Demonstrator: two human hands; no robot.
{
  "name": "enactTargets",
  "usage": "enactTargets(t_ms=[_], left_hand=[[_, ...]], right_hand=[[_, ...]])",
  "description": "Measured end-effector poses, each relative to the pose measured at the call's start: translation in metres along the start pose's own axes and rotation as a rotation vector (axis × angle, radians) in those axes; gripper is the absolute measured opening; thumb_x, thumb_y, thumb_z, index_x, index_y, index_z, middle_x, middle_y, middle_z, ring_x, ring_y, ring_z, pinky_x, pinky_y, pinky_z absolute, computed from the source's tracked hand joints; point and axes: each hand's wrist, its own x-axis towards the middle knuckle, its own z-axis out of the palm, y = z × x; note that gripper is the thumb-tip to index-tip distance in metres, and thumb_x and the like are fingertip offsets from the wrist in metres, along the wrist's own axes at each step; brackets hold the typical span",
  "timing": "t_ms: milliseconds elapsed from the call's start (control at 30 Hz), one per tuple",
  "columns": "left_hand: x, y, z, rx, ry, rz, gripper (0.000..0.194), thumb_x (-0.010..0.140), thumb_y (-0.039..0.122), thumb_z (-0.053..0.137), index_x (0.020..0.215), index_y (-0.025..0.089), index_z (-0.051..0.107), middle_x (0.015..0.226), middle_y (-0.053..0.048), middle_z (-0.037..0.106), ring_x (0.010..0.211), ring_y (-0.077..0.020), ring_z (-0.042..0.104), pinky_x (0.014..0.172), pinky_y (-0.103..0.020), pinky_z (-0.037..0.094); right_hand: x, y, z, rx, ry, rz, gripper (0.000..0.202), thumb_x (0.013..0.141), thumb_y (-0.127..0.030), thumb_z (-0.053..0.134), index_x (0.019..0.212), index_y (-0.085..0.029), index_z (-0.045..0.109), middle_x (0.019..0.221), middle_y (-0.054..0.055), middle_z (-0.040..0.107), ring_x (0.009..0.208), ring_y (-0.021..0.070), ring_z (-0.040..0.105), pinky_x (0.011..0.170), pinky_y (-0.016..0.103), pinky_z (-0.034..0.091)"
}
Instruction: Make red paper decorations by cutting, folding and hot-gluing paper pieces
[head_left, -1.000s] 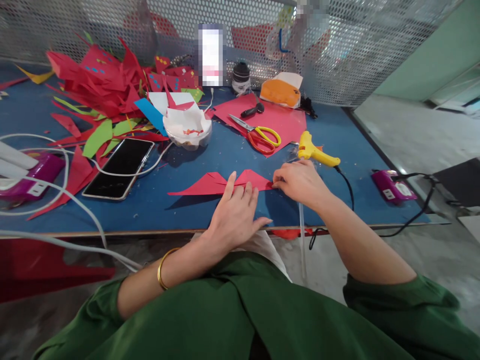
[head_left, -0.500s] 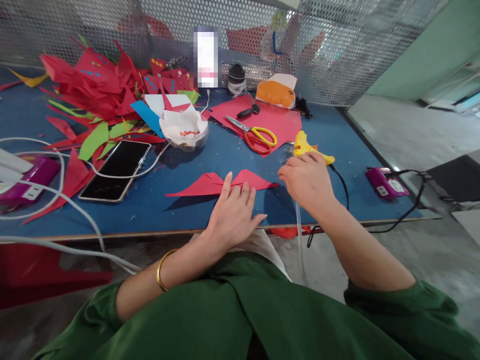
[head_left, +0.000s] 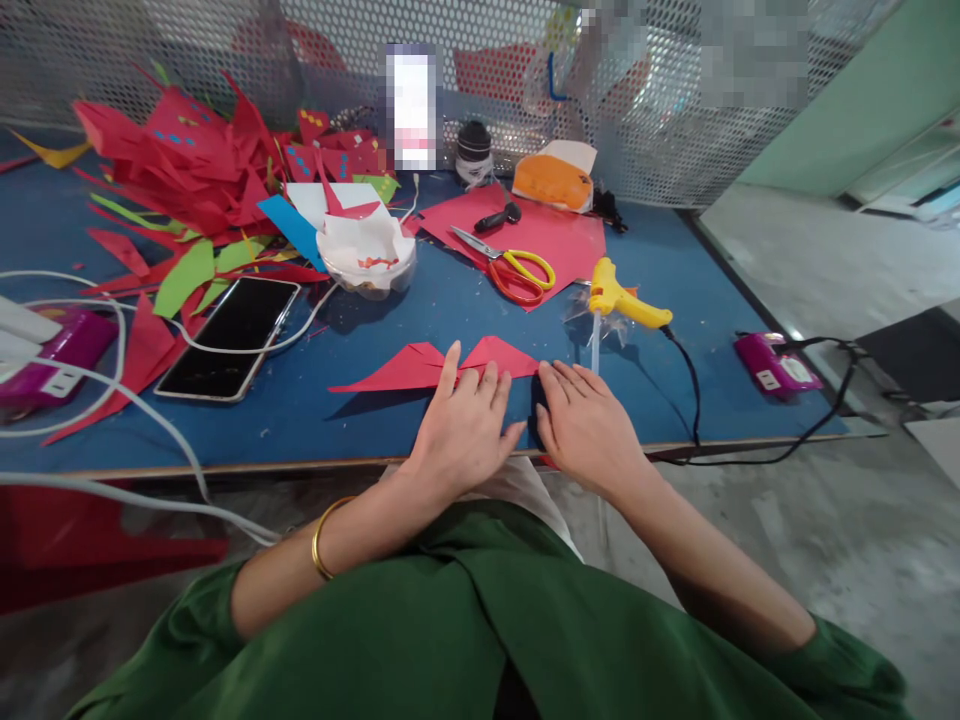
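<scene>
A folded red paper piece (head_left: 397,370) with two pointed wings lies near the table's front edge. My left hand (head_left: 465,425) rests on its middle, palm down, fingers spread and thumb apart. At the paper's right tip, my right hand (head_left: 589,420) has its fingers stretched out together and its thumb apart; its fingertips meet the tip, though the exact contact is partly hidden. Just beyond my right hand, a yellow hot glue gun (head_left: 622,300) lies on a clear wrapper, with a glue stick (head_left: 596,345) sticking out toward me.
Scissors (head_left: 510,268) and a black-handled tool (head_left: 498,218) lie on a red sheet (head_left: 570,240). To the left are a bowl (head_left: 367,272), a phone (head_left: 229,340), cables and heaped paper cutouts (head_left: 187,170). A purple power strip (head_left: 776,362) sits at right.
My right hand has left the glue gun and come left and nearer to me, down to the paper's right tip. My left hand has stayed on the paper.
</scene>
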Motion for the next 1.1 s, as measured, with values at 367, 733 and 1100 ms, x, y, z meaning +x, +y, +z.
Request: enactTargets(t_ms=[367,733,1100], left_hand=[[-0.005,-0.003,0.0,-0.066,0.096,0.02,0.047,0.092,0.027,0.047,0.13,0.003,0.06,0.126,-0.018,0.067,0.103,-0.0308,0.063,0.118,-0.06,0.022],[-0.037,-0.057,-0.018,-0.269,0.318,-0.4,0.013,0.093,0.027,0.059,0.089,0.026,0.071,0.101,-0.001,0.077,0.099,-0.0239,0.067,0.113,-0.054,0.028],[-0.033,-0.068,-0.017,-0.289,0.175,-0.354,0.017,0.091,0.032,0.059,0.08,0.027,0.072,0.091,-0.001,0.076,0.094,-0.0253,0.065,0.114,-0.062,0.024]], right_hand=[[0.007,-0.035,0.007,0.301,0.017,0.068,0.057,0.092,-0.02,0.034,0.142,0.008,0.042,0.142,0.024,0.054,0.132,0.0269,0.051,0.114,0.044,0.036],[0.013,-0.056,-0.007,0.108,-0.143,0.048,0.057,0.099,-0.043,0.038,0.15,-0.018,0.043,0.147,0.025,0.046,0.14,0.0374,0.038,0.113,0.056,0.023],[0.015,-0.067,-0.005,0.088,-0.102,0.084,0.057,0.098,-0.046,0.041,0.146,-0.015,0.047,0.147,0.024,0.047,0.136,0.0401,0.042,0.11,0.058,0.027]])
